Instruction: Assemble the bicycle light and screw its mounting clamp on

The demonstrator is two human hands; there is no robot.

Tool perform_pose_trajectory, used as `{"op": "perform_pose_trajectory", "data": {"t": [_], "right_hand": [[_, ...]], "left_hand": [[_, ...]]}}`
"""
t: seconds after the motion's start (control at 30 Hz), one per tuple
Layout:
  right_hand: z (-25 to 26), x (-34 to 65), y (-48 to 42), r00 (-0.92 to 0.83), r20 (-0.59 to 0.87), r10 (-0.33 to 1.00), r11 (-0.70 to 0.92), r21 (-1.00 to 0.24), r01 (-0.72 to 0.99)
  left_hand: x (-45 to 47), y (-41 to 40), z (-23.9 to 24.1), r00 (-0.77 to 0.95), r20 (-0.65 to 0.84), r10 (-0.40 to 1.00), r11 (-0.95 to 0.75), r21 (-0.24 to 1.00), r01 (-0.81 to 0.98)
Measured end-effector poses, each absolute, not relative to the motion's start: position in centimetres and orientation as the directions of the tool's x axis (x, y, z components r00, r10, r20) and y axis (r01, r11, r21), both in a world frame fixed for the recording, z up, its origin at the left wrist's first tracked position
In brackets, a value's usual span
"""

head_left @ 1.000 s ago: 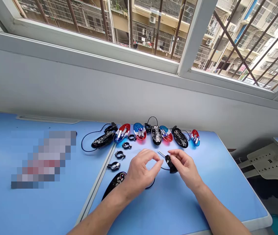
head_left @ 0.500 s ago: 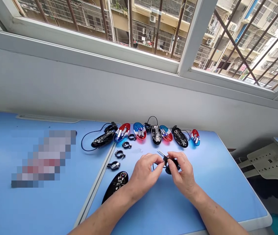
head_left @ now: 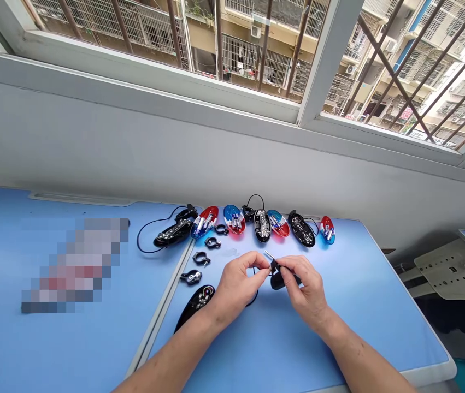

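Note:
My right hand grips a small black plastic part with a rounded body, thumb and fingers closed on it. A thin silver metal rod sticks out from its top, pointing up and left. My left hand is in a closed pinch at the left edge of this part. What lies between its fingertips is too small to make out. A thin black cable shows below the left hand. Partly behind my left forearm lies a black oval housing with its inner parts facing up.
Several black ring clamps lie in a row left of my hands. Along the table's back stand black oval housings with cables and red-and-blue shells holding batteries. A blurred-out item lies on the left table, beyond a seam.
The black part has turned in my right hand, so its rounded side now shows. My left hand has shifted slightly left and up, and more cable shows beneath it.

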State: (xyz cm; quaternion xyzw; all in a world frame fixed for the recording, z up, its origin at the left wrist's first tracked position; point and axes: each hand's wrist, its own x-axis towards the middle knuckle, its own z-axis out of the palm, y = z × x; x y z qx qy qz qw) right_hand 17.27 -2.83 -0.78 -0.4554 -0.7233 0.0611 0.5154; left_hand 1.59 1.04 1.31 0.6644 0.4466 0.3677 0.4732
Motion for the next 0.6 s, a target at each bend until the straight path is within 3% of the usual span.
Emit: {"op": "perform_pose_trajectory", "data": {"t": [0.4,0.6], "right_hand": [[-1.39,16.96,-2.87,-0.113,0.716,0.689,0.609,-0.487,0.627],[-1.60,16.96,-2.84,-0.127,0.718,0.684,0.617,-0.478,0.625]], "left_hand": [[1.50,1.40,1.29,0.324,0.043,0.945,-0.114,0.972,0.203],[1.40,1.55,1.08,0.418,-0.014,0.908,-0.063,0.983,0.170]]}}
